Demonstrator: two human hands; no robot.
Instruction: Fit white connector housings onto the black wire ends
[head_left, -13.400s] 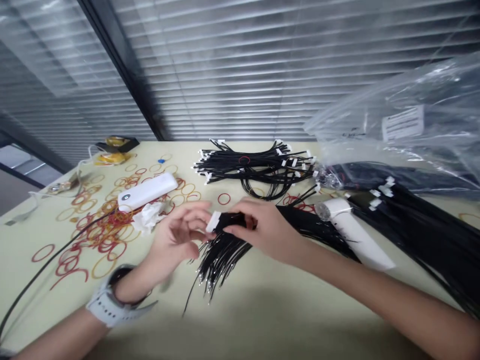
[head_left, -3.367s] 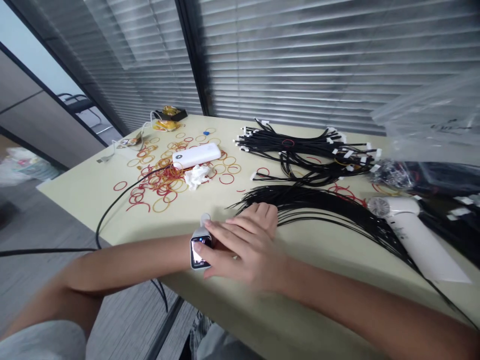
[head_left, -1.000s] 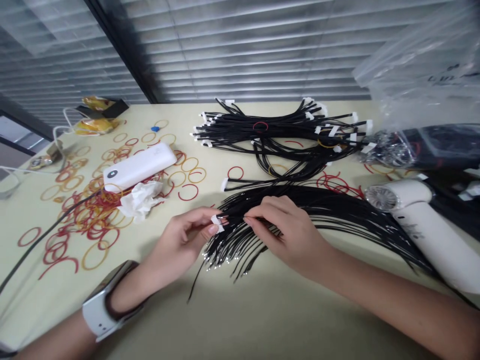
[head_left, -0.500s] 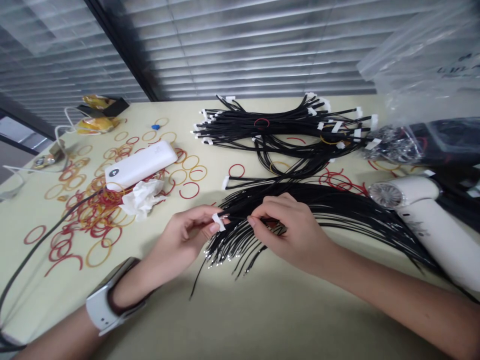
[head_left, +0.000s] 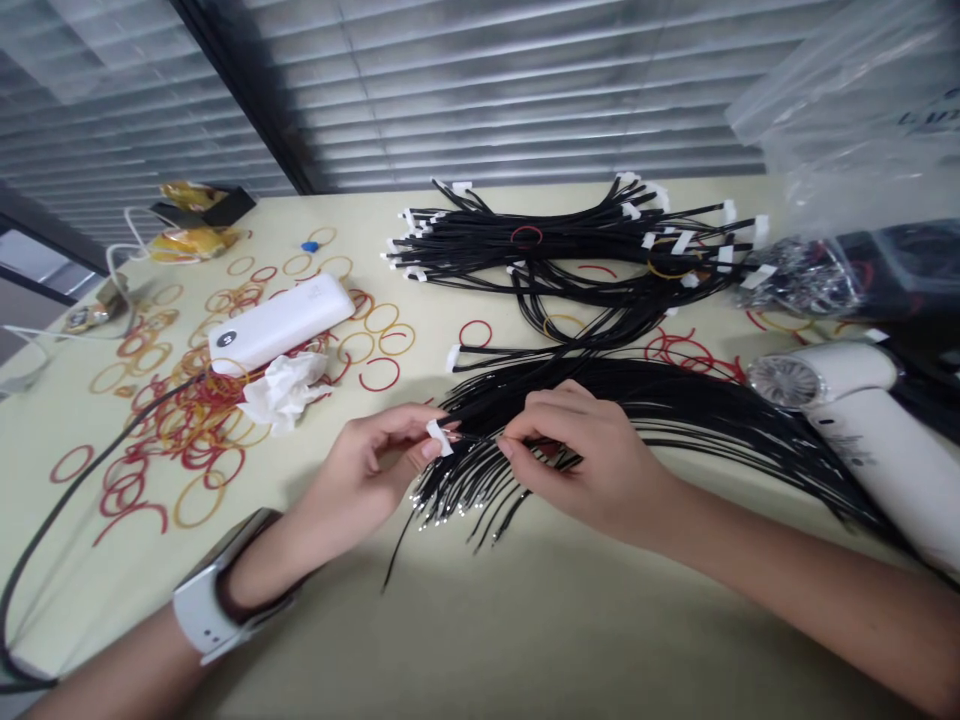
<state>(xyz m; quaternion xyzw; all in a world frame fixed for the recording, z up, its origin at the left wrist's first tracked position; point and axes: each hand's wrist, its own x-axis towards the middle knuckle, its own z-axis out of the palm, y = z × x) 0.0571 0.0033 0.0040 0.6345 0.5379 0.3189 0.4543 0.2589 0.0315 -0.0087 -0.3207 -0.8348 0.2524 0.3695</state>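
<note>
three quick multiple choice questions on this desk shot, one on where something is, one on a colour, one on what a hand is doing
1. Where does the white handheld fan lie relative to the fanned-out bundle of thin black wires?
A. to its right
B. to its left
C. on top of it

2. What colour is the strap of the watch on the left wrist?
A. black
B. red
C. white

3. What is the left hand doing?
A. pinching a small white plastic connector
B. lying flat on the table
C. gripping a white power bank

Answers:
1. A, the fan lies beyond the right side of the wires.
2. C, the strap shows pale white around the wrist.
3. A, the connector sits between the fingertips.
</note>
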